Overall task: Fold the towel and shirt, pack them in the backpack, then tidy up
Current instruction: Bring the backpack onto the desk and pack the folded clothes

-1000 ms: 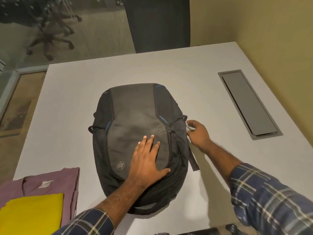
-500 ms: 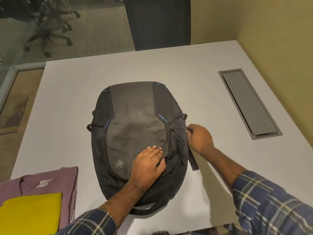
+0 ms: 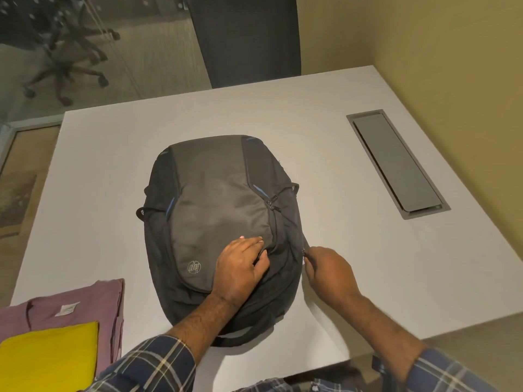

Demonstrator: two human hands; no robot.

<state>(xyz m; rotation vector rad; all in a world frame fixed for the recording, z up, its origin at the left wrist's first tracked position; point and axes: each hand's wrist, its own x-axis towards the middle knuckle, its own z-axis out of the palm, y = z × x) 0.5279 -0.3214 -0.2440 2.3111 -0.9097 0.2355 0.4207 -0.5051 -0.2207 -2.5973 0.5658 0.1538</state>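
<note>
The backpack [image 3: 223,236] lies flat on the table [image 3: 325,142], right under both hands. The left hand [image 3: 240,268] bunches a fold of the front panel in curled fingers, and the right hand [image 3: 329,267] pinches the zipper pull [image 3: 304,251] at the bag's right edge. The danger, I'd say: the slider snags on loose fabric if that bunched panel sags into the track, or the whole bag skids toward the right hand should the left grip slacken. The folded shirt [image 3: 93,298] and yellow towel [image 3: 48,360] sit stacked just off the left forearm, not yet packed. Beyond the right hand, a recessed cable hatch [image 3: 396,162] is well apart. Nothing blocks the zipper's path that I can see.
</note>
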